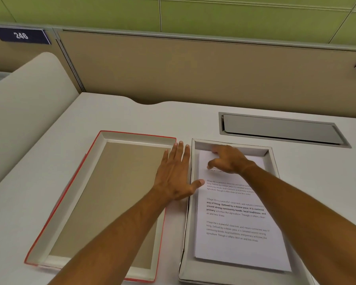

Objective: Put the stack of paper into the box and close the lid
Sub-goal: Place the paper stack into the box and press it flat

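Head view, only camera. Paper stack (236, 219) is already in the box (186, 233), lying flat, printed side up, text paragraphs readable. Stack sits toward the box's right and near side; a strip of bare box floor shows along the left wall and at the far end.

Lid (103, 200) is off, lying inside-up on the desk (132, 116) just left of the box. Red outer edge, white inner walls, brown cardboard floor. Lid's right wall and box's left wall run close alongside each other; can't tell if they touch.

Left hand (176, 177): flat, palm down, fingers stretched out together and pointing away, gripping nothing. It lies over the lid's right wall and the gap between lid and box. Thumb reaches across the box's left wall, tip over the edge of the top sheet.

Right hand (228, 160): inside the box at its far end, over the top of the stack. Fingers loosely curled, fingertips down at the sheet's far edge near the box's far wall. Blurred there, so can't tell if it pinches paper or just presses on it.

Grey recessed cable hatch (282, 128) in the desk beyond the box. Beige partition (193, 68) behind the desk, with a dark plate reading 246 (21, 35) at upper left.
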A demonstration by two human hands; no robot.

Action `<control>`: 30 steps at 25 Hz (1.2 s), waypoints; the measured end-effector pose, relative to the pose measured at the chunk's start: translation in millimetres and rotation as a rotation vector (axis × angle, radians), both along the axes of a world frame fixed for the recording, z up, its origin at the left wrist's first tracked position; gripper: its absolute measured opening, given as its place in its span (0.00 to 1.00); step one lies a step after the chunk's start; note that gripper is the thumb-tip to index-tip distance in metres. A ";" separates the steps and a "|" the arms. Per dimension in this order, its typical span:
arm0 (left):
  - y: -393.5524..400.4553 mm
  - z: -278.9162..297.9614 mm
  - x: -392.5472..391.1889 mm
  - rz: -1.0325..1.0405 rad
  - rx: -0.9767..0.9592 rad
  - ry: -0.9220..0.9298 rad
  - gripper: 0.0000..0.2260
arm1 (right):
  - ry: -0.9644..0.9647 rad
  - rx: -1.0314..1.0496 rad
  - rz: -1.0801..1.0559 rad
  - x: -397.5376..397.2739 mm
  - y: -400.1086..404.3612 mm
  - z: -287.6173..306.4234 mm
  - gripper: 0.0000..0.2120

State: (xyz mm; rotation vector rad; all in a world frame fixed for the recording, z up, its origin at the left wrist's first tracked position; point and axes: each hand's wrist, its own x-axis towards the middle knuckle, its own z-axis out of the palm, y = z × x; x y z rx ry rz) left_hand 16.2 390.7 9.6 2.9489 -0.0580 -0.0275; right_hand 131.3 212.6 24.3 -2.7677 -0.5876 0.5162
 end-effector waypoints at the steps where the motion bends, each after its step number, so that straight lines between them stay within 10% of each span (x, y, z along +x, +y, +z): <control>1: 0.7 -0.2 0.6 -0.002 -0.002 -0.004 0.49 | -0.005 0.002 0.000 -0.1 -0.3 -0.5 0.25; 30: -15.3 29.1 -73.8 0.072 0.107 -0.023 0.46 | -0.400 -0.121 0.000 -137.9 -21.5 19.3 0.62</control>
